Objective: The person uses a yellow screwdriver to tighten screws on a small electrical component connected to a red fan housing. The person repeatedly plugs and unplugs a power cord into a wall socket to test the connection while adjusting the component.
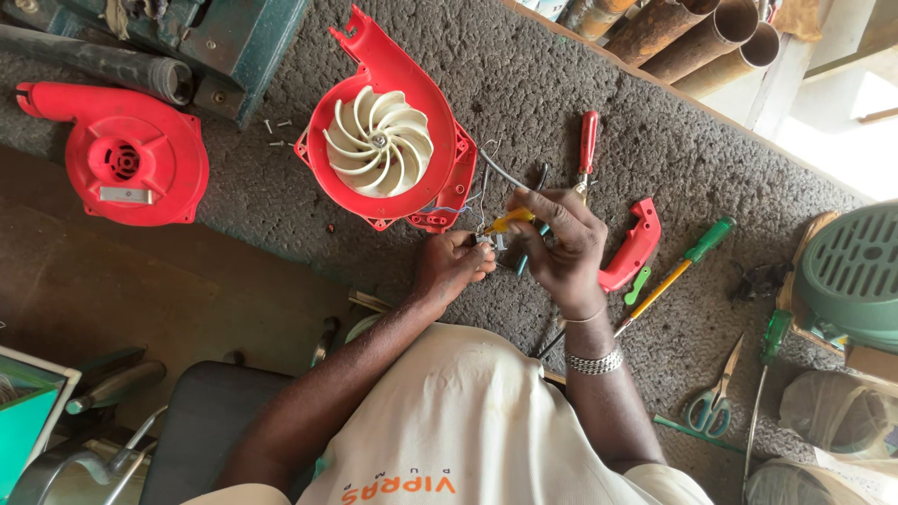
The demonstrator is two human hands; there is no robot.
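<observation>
My left hand (454, 266) pinches a small grey electrical part (486, 241) with thin wires running to the open red blower housing (440, 112), whose cream impeller (379, 145) faces up. My right hand (561, 245) grips a yellow-handled tool (510, 222), its tip pointed at that small part. The two hands meet just below the housing, over the grey textured mat (561, 84). A metal bracelet circles my right wrist.
A red blower cover (122, 159) lies at far left, loose screws (276, 131) near it. A red-handled screwdriver (587, 140), red handle shell (634, 245), green-handled screwdriver (697, 251), scissors (713, 404) and a green fan guard (851, 271) lie to the right. Rusty pipes (692, 28) rest behind.
</observation>
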